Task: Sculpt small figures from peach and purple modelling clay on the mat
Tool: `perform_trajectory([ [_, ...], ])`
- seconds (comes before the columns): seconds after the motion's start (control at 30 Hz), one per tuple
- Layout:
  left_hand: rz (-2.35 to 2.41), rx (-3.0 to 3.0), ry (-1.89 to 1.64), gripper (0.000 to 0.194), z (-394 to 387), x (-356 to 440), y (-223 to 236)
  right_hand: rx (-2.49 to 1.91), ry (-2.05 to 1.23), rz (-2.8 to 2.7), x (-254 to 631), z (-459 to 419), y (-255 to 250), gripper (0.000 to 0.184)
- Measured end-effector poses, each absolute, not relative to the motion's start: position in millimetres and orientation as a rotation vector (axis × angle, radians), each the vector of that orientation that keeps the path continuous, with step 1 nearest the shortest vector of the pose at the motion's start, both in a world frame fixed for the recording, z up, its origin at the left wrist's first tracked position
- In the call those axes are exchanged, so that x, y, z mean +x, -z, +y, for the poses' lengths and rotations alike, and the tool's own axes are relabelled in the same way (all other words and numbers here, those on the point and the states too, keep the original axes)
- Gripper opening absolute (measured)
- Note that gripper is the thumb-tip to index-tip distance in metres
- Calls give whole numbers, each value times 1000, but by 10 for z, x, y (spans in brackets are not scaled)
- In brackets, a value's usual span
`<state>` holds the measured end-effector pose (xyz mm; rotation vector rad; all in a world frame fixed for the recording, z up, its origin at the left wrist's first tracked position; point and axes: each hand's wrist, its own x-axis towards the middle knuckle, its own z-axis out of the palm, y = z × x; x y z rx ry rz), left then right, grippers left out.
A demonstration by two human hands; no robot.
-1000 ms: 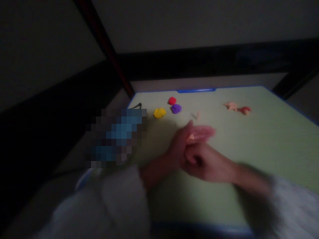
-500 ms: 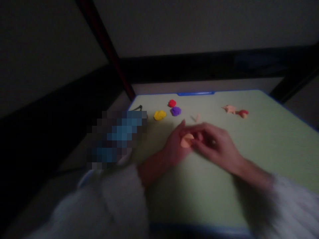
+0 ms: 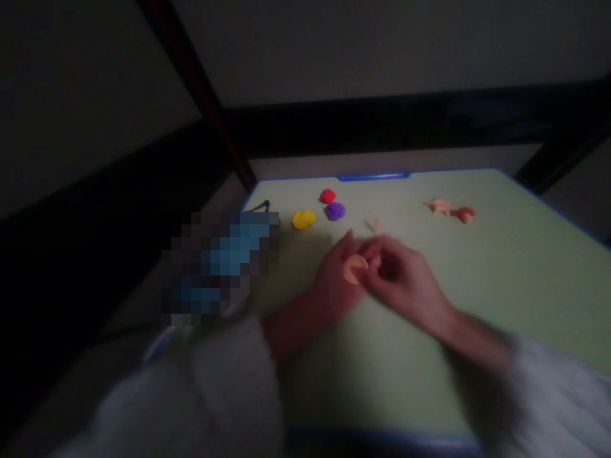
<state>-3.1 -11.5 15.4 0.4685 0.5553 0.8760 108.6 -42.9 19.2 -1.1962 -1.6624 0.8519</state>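
Note:
A flat, round disc of peach modelling clay (image 3: pixel 354 270) lies over the palm of my left hand (image 3: pixel 330 283). This hand is turned palm up and open, its thumb raised, with most of its fingers hidden behind the other hand. My right hand (image 3: pixel 410 280) comes in from the right and is closed in a pinch on the disc's right edge. Beyond the hands, a thin peach clay piece (image 3: pixel 377 224) lies on the pale green tabletop (image 3: pixel 515 292).
A yellow clay lump (image 3: pixel 304 220), a purple lump (image 3: pixel 335 211) and a red lump (image 3: pixel 327 196) sit at the back left. Further right are a peach clay figure (image 3: pixel 440 206) and a red-topped clay mushroom (image 3: pixel 464 214). A pixelated blue object (image 3: pixel 233 248) is at the left edge.
One second ago my right hand was a fist pressed against my left palm. It has since opened into a pinch, and the disc has come into view. The last half second shows little movement.

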Motion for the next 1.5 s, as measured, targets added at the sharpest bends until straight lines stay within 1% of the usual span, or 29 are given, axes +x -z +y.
perform_trajectory([
  [0.07, 545, 439, -868, 34, -108, -39, -145, -1192, -807, -1639, 1093, -448, -198, 17],
  [0.17, 543, 440, -867, 40, -87, -55, -143, -1103, -744, -1753, 1099, -500, -242, 24],
  [0.27, 548, 491, -853, 46, -75, -59, -142, -921, -827, -1973, 1070, -549, -258, 31],
  [0.4, 551, 612, -826, 48, -124, -41, -138, -911, -961, -2098, 1009, -573, -208, 32],
  [0.6, 654, 759, -805, 47, -268, -16, -116, -994, -994, -2163, 993, -602, -165, 36],
  [0.8, 720, 465, -894, 44, -142, -43, -174, -854, -940, -2145, 1015, -595, -172, 30],
  [0.9, 699, 414, -967, 46, -67, -72, -219, -956, -813, -1978, 1067, -562, -217, 26],
  [0.97, 649, 453, -956, 47, -57, -75, -223, -1092, -706, -1867, 1122, -521, -250, 16],
  [1.03, 603, 493, -926, 45, -79, -62, -216, -1187, -627, -1846, 1175, -478, -275, 3],
  [1.13, 581, 514, -876, 42, -132, -40, -217, -1230, -577, -1949, 1212, -444, -295, 9],
  [1.27, 579, 484, -842, 48, -151, -44, -252, -1247, -677, -1898, 1178, -450, -291, 13],
  [1.43, 553, 355, -892, 45, -127, -36, -241, -1246, -895, -1658, 1113, -439, -207, 7],
  [1.5, 530, 339, -886, 44, -125, -27, -215, -1240, -923, -1627, 1106, -431, -173, 10],
])
